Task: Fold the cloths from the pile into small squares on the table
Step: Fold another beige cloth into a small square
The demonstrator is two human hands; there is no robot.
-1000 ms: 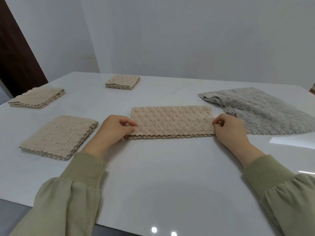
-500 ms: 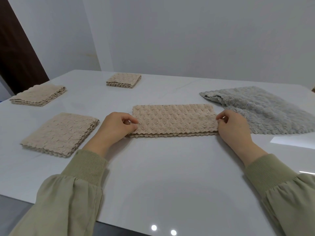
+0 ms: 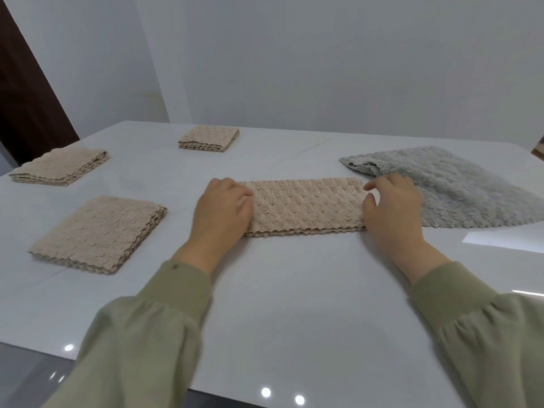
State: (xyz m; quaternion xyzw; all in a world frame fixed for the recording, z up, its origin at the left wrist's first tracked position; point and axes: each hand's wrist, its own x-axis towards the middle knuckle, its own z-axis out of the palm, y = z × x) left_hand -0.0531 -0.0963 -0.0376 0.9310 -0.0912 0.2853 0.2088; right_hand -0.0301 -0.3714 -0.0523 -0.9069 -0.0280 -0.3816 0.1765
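head view: long beige waffle-textured cloth strip [image 3: 306, 207] flat mid white glossy table [image 3: 294, 290], at 12 o'clock. no longer pinching near corners as a second ago: left hand [image 3: 223, 210] curled over the 9 o'clock end, right hand [image 3: 391, 210] loosely spread, touching the 3 o'clock end. probably readying the halving fold into a square.

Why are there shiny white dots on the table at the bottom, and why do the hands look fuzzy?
Head view: the dots are lights mirrored in the glossy table. Same view: the left hand and right hand look smeared, probably motion blur.
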